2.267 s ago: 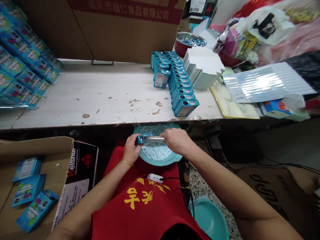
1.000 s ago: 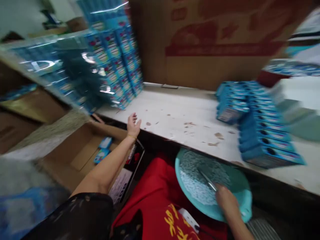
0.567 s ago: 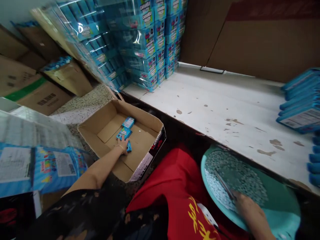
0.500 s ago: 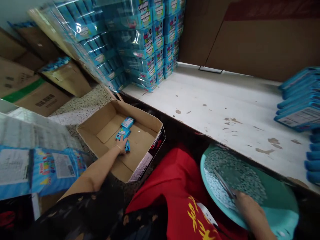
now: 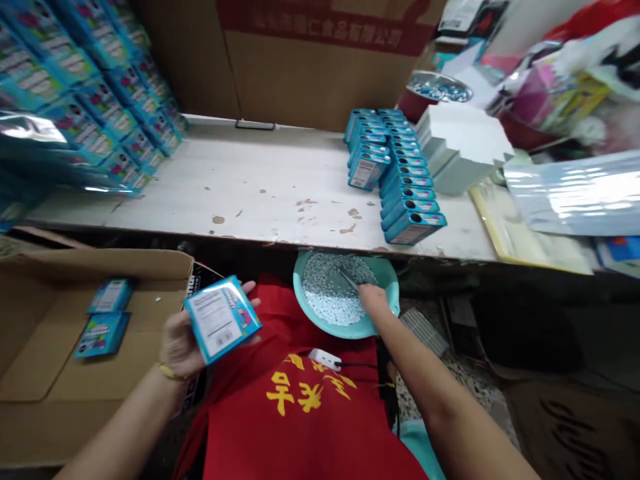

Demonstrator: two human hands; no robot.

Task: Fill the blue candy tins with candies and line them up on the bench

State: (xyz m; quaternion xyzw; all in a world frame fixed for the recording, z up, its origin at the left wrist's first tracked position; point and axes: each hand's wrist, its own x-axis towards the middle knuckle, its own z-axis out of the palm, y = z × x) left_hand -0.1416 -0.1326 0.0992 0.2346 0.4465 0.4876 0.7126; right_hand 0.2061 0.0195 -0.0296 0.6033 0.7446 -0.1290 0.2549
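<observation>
My left hand [image 5: 186, 343] is closed around a blue candy box [image 5: 223, 319], held above the red apron with its printed white panel facing up. Two similar blue boxes [image 5: 103, 333] lie in an open cardboard carton [image 5: 145, 373] to the left of that hand. At the right, a turquoise basin [image 5: 395, 283] holds many small whitish pieces [image 5: 333, 303] that look like candies. My right hand [image 5: 373, 297] grips a slim metal utensil [image 5: 349, 280] over the basin. Its far end is among the pieces, and its exact kind does not show.
A white worktop [image 5: 240, 193] runs across the front. Rows of blue boxes [image 5: 405, 180] and a stack of white card [image 5: 465, 140] stand on its right part. Wrapped blue boxes [image 5: 100, 113] are piled at the left. A large brown carton [image 5: 320, 73] stands behind.
My left hand has lifted a blue box out of the carton and brought it over my lap. The view has turned right. My right hand stays at the basin with the utensil.
</observation>
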